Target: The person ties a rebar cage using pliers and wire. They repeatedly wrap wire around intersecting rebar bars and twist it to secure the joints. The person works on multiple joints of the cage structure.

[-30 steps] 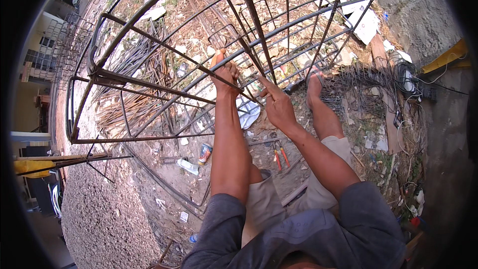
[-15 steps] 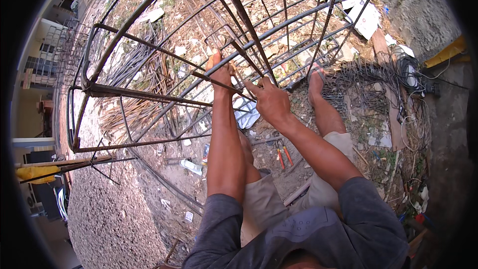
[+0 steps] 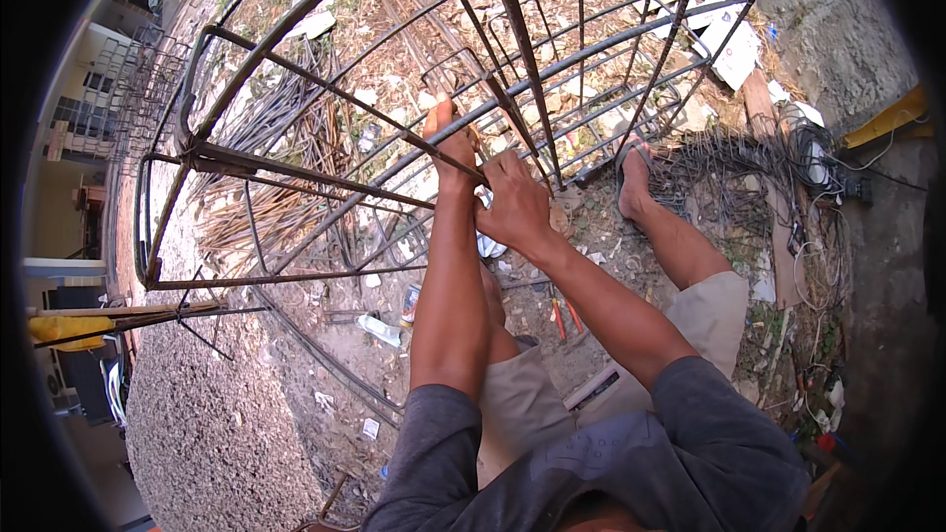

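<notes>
A tall rusty steel rebar cage [image 3: 296, 172] of long bars and rectangular stirrups lies in front of me. My left hand [image 3: 448, 143] reaches up to a crossing of a diagonal bar and a stirrup, its fingers on the steel. Just right of it and lower, my right hand [image 3: 514, 205] is closed around the same joint; whether it holds a tool or wire is hidden. My bare foot in a sandal [image 3: 634, 177] rests on the ground at the cage's base.
Pliers with red handles [image 3: 564, 315] lie on the dirt by my knee. Loose bars [image 3: 296, 128] and a tangle of wire [image 3: 729, 177] lie on the littered ground. A yellow object [image 3: 892, 118] sits at the right, gravel at the lower left.
Both hands have shifted slightly left and up along the bars as my head moved; the right hand has drawn closer to the left at the joint.
</notes>
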Demonstrator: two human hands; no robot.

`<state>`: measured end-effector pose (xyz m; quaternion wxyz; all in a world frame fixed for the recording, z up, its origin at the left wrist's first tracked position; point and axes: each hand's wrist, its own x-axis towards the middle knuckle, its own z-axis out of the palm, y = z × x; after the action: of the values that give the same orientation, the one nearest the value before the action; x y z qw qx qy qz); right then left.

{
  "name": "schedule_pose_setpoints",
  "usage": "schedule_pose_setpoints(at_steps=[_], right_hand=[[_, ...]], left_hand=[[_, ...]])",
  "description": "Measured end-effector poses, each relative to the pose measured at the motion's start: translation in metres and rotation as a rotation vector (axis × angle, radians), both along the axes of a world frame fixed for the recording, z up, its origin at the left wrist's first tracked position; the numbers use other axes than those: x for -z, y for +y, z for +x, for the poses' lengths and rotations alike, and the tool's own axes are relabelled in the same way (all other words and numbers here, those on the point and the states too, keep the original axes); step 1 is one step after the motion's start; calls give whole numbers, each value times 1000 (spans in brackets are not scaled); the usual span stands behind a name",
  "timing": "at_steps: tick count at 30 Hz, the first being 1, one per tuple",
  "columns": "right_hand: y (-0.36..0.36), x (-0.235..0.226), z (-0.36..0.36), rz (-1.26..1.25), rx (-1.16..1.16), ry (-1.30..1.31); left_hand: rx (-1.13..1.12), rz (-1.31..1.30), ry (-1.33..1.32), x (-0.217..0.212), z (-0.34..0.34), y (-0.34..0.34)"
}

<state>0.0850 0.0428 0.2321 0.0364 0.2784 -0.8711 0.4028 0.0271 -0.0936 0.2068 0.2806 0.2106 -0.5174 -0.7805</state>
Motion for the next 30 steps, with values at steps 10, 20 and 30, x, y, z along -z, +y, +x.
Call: schedule_pose_setpoints(at_steps=[10,20,30], right_hand=[[-15,21,-2,-60,87,168],[-13,17,1,-35,104,149],[29,2,-3,-3,-60,120]], left_hand=[[-69,-382,-60,9,-4,1],[-105,-638,-62,20,-8,-5],[-28,-243,-23,19,-10,-7]])
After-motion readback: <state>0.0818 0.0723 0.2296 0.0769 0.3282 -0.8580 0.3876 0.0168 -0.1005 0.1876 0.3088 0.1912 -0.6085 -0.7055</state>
